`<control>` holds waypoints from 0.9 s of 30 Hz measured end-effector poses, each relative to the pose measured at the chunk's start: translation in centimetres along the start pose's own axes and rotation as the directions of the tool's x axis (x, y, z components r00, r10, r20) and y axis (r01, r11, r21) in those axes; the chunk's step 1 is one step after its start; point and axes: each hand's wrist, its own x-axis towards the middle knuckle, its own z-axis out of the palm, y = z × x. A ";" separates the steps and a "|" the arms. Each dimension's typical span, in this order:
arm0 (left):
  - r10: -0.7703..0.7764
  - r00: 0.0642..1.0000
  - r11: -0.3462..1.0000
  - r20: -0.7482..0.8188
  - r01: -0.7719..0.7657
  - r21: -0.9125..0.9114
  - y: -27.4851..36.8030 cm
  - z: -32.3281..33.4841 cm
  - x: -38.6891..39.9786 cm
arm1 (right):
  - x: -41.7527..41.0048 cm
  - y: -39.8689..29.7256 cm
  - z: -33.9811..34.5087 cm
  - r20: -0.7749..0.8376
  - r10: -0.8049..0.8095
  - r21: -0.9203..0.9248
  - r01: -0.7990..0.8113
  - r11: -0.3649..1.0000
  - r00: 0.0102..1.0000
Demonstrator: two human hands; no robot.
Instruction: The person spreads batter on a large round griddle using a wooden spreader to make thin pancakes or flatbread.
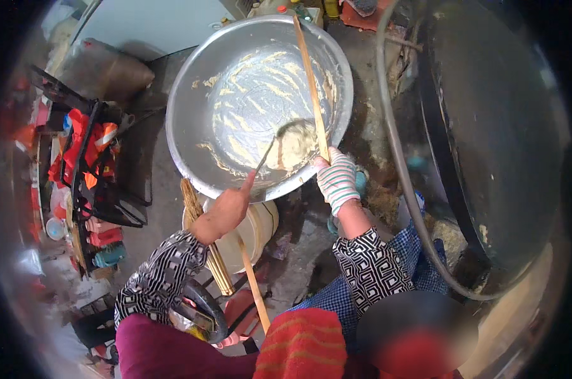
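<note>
My left hand (223, 214) is bare and closed around the thin handle of a tool (267, 154), its index finger laid along it. The tool's far end reaches into a lump of pale dough or batter (295, 147); its exact shape is unclear. A striped knit glove covers my right hand (338, 177), which grips the near end of a long wooden stick (309, 80). The stick slants across the large metal basin (179, 156) to its far rim. Smears of the pale mixture streak the basin's floor and wall. The lump sits at the near right side.
Below the basin stands a white bucket (267, 222), with a bundled straw whisk (219, 270) and another wooden stick (254, 284) beside it. A black metal rack (84, 147) with red items is at left. A large dark pan (499, 142) and a curved hose (397, 156) occupy the right.
</note>
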 end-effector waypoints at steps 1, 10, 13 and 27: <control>0.010 1.000 1.000 0.003 -0.010 0.000 0.8 -1.0 0.5 | 0.0 0.0 0.0 -0.008 0.006 0.000 -0.006 1.000 1.000; -0.158 0.978 0.937 0.136 0.104 0.334 1.7 -0.3 -0.8 | -0.1 -0.4 0.3 -0.099 -0.007 -0.056 0.002 0.998 0.995; -0.170 0.973 0.928 0.158 0.104 0.357 1.2 -2.3 -5.9 | 0.2 0.0 0.3 -0.033 0.035 0.117 -0.031 0.993 0.999; 0.045 0.999 0.989 -0.009 -0.044 0.139 -1.1 2.1 -4.9 | -0.9 -2.0 0.2 -0.065 0.046 -0.013 -0.047 0.999 0.997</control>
